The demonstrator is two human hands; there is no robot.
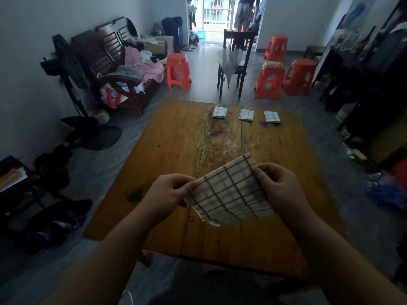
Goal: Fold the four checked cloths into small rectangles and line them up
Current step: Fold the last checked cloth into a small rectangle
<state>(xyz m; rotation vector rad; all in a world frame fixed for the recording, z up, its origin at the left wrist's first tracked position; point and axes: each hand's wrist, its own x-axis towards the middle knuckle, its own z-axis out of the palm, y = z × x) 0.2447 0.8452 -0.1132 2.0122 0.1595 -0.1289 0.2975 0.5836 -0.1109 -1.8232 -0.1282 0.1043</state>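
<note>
Three folded cloths (246, 115) line the worktop's (167, 150) far edge; the worktop's middle and left lie bare.

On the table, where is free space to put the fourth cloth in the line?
Bare wood lies left of the leftmost folded cloth, toward the table edge. Right of the rightmost folded cloth is little room. The middle, before both hands, is bare too.

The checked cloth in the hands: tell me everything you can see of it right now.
The checked cloth is white with a dark grid, soft fabric, partly folded with layered edges showing at its lower side. It is held up above the near part of the wooden table, tilted, one corner pointing away. The left hand pinches its left edge and the right hand its right edge with the fingers. Slightly blurred.
</note>
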